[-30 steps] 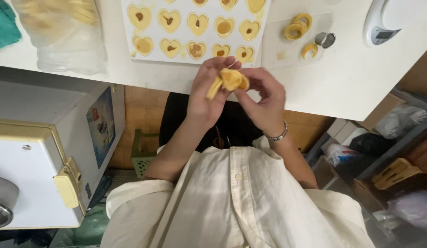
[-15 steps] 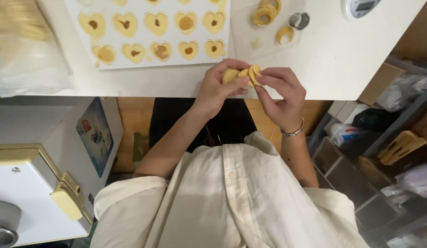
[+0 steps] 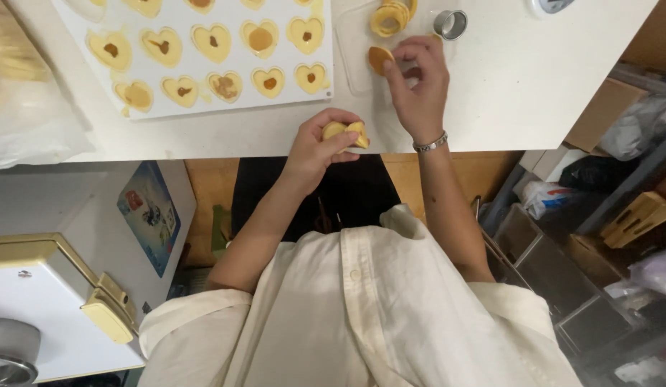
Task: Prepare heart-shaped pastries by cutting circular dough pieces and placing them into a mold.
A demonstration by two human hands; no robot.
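My left hand (image 3: 315, 147) grips a small yellow folded pastry piece (image 3: 346, 132) over the near edge of the white table (image 3: 491, 100). Farther out over the table, my right hand (image 3: 417, 86) pinches a round orange-yellow dough disc (image 3: 379, 59) between its fingertips. Just beyond that hand lie a stack of yellow dough rings (image 3: 391, 16) and a small metal ring cutter (image 3: 450, 24). To the left sits a white tray (image 3: 204, 107) holding several heart-shaped pastries with brown filling.
A clear plastic bag (image 3: 25, 115) lies at the table's left end. A white appliance with a yellow latch (image 3: 75, 294) stands below left. Boxes, bags and a metal rack (image 3: 577, 287) crowd the floor to the right.
The two hands were together on one pastry piece. The right hand has since let go, reached forward over the table and taken a dough disc. The left hand keeps the folded piece.
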